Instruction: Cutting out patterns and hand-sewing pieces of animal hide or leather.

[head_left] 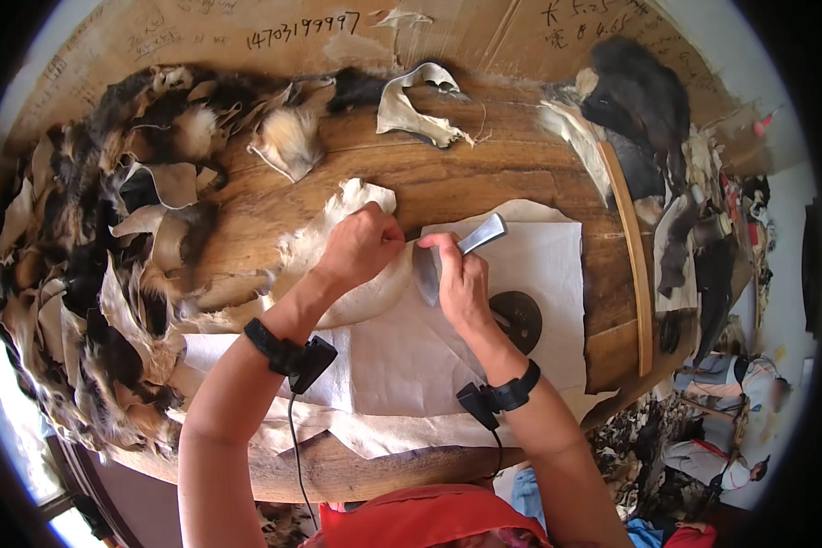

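Observation:
In the middle of the wooden bench, a pale cream fur pelt (374, 292) lies with its furry edge toward the upper left. My left hand (363, 244) is closed over it, fingers pinching its right edge. Just to the right, my right hand (463, 279) grips a metal knife (482, 235); its handle sticks out up and right, and its broad blade points down beside the pelt. Beneath both hands is a white sheet (539, 265), laid over pale hides. Partly behind my right forearm sits a dark round disc (518, 320).
Fur scraps (91, 301) are heaped along the left and back. A curved pale offcut (420, 108) lies at the back. On the right, a wooden strip (628, 265) lies beside dark pelts (644, 100). Other people (731, 425) are at the far lower right.

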Motion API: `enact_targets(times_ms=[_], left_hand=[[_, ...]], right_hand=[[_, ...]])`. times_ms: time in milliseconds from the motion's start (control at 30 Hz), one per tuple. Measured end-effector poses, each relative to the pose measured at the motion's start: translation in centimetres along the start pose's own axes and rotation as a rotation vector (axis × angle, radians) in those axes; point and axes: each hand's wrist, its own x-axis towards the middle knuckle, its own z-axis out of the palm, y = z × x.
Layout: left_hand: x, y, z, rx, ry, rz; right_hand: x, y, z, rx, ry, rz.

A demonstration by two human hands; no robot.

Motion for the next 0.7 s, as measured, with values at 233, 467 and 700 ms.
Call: enact_targets(times_ms=[233,467,700], left_hand=[[0.0,0.6,0.7,0.02,0.01,-0.055],[-0.5,0.2,1.6,0.02,0.076,0.125],[-1.0,-0.8,0.9,-0.256,0.029,0.159]], right_hand=[[-0.1,0.2,0.9,-0.064,0.103,-0.073],[0.7,-0.5,1.6,-0.142,0.1,0.02],[-0.5,-1.6,1.8,-0.114,0.148,0.233]])
